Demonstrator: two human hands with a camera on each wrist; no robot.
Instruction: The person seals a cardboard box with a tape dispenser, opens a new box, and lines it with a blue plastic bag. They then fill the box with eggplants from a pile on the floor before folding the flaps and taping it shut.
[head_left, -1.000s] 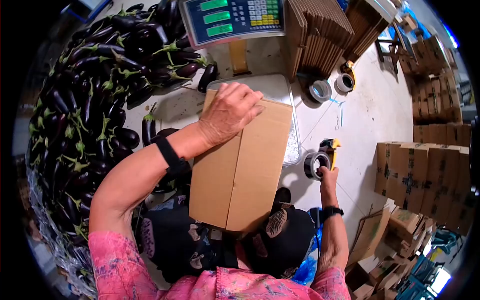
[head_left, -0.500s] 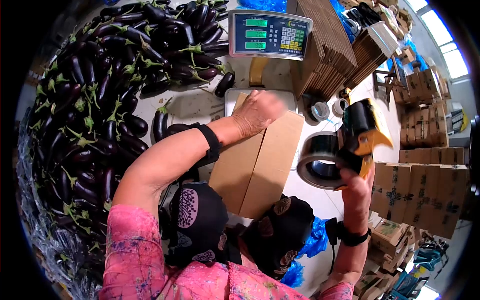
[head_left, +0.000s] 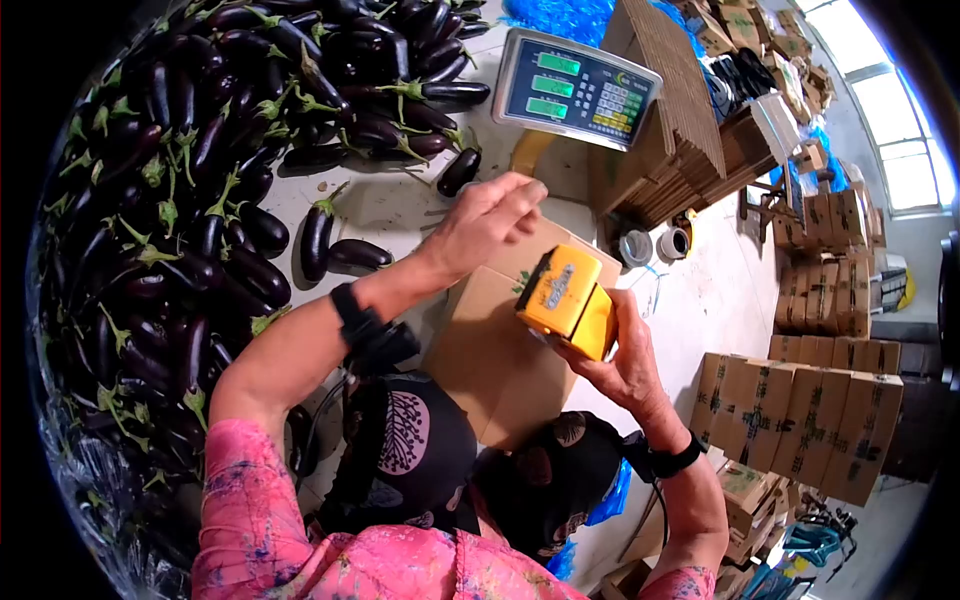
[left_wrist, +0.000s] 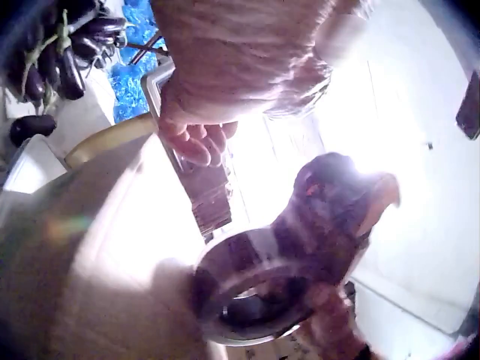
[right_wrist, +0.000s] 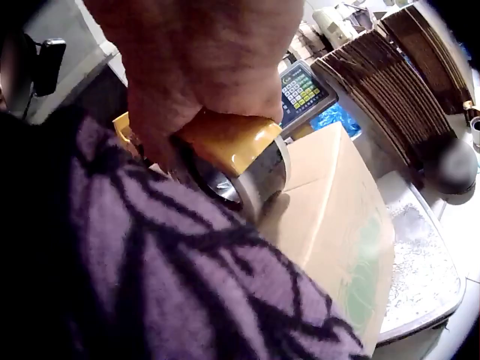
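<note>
A closed cardboard box (head_left: 497, 372) lies in front of the knees on the scale's metal platform (right_wrist: 424, 262). My right hand (head_left: 628, 355) grips a yellow tape dispenser (head_left: 568, 298) above the box's right half. The dispenser's large tape roll (left_wrist: 251, 289) shows in the left wrist view; in the right wrist view its yellow frame (right_wrist: 236, 146) sits beside the box (right_wrist: 304, 195) under the hand (right_wrist: 206, 64). My left hand (head_left: 488, 225) hovers over the box's far end, fingers loosely bent, with nothing seen in them.
Eggplants (head_left: 185, 250) cover the floor at left, a few lying loose near the box. Behind the box stands the scale's display (head_left: 578, 88), with flat cardboard stacks (head_left: 670, 150) beside it. Spare tape rolls (head_left: 636, 247) lie on the floor; stacked boxes (head_left: 800, 420) fill the right.
My right hand has swung the dispenser up from the floor at right and in over the box. My left hand has lifted off the box top. The head view has shifted.
</note>
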